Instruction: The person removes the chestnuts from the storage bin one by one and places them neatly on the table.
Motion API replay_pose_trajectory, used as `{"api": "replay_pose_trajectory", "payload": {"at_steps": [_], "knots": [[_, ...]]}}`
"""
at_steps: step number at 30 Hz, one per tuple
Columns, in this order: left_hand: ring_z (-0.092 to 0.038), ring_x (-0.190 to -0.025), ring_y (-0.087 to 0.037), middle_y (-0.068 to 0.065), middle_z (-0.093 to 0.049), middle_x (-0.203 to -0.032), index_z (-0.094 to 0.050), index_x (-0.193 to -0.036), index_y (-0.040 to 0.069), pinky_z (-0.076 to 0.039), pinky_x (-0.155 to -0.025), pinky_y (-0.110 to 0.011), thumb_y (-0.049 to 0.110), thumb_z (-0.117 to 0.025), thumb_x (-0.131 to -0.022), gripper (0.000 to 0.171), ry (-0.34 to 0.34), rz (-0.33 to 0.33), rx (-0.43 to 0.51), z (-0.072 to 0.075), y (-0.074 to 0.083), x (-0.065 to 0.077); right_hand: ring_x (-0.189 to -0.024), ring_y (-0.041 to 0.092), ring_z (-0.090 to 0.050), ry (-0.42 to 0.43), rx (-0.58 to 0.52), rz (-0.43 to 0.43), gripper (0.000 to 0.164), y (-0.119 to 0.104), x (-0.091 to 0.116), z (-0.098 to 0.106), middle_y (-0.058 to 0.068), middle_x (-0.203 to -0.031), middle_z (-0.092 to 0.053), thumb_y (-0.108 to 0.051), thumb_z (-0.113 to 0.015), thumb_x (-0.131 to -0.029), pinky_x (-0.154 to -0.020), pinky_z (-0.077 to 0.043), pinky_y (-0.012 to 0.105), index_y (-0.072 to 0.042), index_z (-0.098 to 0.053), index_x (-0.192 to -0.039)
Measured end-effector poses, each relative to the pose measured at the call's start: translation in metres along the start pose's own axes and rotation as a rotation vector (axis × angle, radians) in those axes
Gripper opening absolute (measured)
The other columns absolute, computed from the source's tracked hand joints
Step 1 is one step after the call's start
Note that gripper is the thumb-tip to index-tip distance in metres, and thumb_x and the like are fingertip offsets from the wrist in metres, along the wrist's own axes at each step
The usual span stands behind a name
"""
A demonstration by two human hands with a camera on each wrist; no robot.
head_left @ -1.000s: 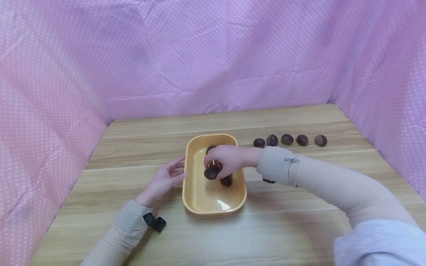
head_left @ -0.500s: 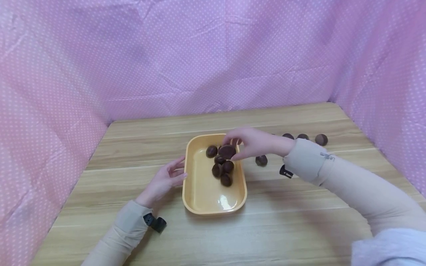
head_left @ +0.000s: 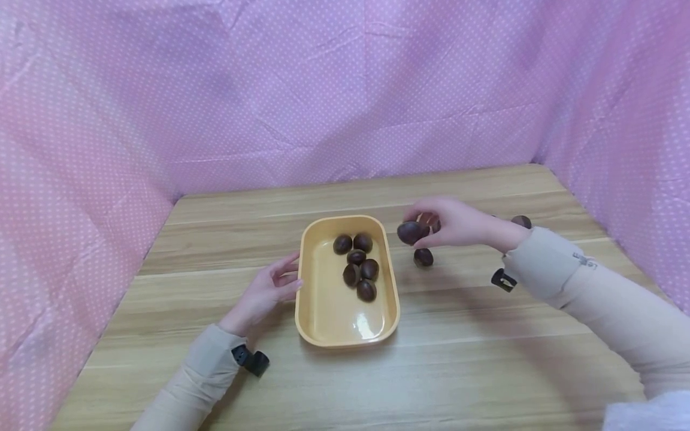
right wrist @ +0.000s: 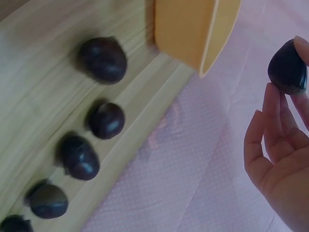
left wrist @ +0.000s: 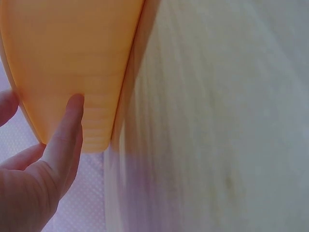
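My right hand [head_left: 455, 222] pinches a dark brown chestnut [head_left: 408, 232] between thumb and fingertips, just right of the yellow tray [head_left: 392, 281]. In the right wrist view the held chestnut [right wrist: 287, 70] shows dark and glossy, with the other fingers spread loosely below it. My left hand [head_left: 264, 293] rests its fingers against the tray's left side. The left wrist view shows one finger [left wrist: 72, 116] nearly straight along the tray's outer wall [left wrist: 67, 43]. Several chestnuts [head_left: 366, 290] lie grouped in the tray's right half.
On the table to the right, one chestnut [head_left: 423, 257] lies nearer than a row of others, which my right hand partly hides. The right wrist view shows that row, including a chestnut [right wrist: 107, 121]. Pink dotted cloth [head_left: 345, 90] hangs behind the wooden table [head_left: 259, 209].
My right hand has lifted the chestnut up out of the tray and carried it right, past the rim. The left hand and the tray have stayed put.
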State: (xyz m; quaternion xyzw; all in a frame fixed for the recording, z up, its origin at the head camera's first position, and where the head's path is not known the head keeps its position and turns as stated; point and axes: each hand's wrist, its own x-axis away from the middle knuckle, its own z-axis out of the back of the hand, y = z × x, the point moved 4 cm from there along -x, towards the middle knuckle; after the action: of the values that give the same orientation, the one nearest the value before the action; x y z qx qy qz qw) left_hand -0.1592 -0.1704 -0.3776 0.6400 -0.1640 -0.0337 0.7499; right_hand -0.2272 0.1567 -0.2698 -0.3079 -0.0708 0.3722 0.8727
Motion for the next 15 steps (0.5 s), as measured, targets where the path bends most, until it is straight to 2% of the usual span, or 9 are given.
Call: {"api": "replay_pose_trajectory", "payload": {"at_steps": [6, 12, 15], "knots": [[-0.051, -0.120, -0.034, -0.028, -0.040, -0.140, -0.025, -0.149, 0.004, -0.054, -0.088, -0.027, -0.001, -0.058, -0.091, 0.067, 0.001, 0.002, -0.006, 0.000, 0.000, -0.001, -0.089, 0.022, -0.066, 0.025, -0.003, -0.044, 0.038, 0.014, 0.013, 0.006, 0.009, -0.103, -0.068, -0.007, -0.079, -0.073, -0.081, -0.055, 0.039, -0.002, -0.064, -0.108], [-0.053, -0.119, -0.031, -0.028, -0.039, -0.140, -0.026, -0.149, 0.003, -0.054, -0.087, -0.027, 0.000, -0.059, -0.090, 0.067, -0.001, 0.003, 0.003, 0.001, 0.001, -0.002, -0.090, 0.023, -0.065, 0.032, 0.007, -0.098, 0.039, 0.029, 0.028, 0.010, 0.007, -0.102, -0.069, -0.011, -0.078, -0.076, -0.083, -0.054, 0.045, -0.004, -0.064, -0.111], [-0.053, -0.119, -0.030, -0.028, -0.039, -0.140, -0.025, -0.149, 0.003, -0.054, -0.087, -0.026, 0.000, -0.058, -0.091, 0.067, -0.006, 0.003, 0.004, 0.001, 0.001, -0.002, -0.090, 0.022, -0.065, 0.039, -0.003, -0.115, 0.037, 0.038, 0.034, 0.008, 0.007, -0.100, -0.068, -0.010, -0.079, -0.075, -0.085, -0.055, 0.043, -0.003, -0.064, -0.109]]}}
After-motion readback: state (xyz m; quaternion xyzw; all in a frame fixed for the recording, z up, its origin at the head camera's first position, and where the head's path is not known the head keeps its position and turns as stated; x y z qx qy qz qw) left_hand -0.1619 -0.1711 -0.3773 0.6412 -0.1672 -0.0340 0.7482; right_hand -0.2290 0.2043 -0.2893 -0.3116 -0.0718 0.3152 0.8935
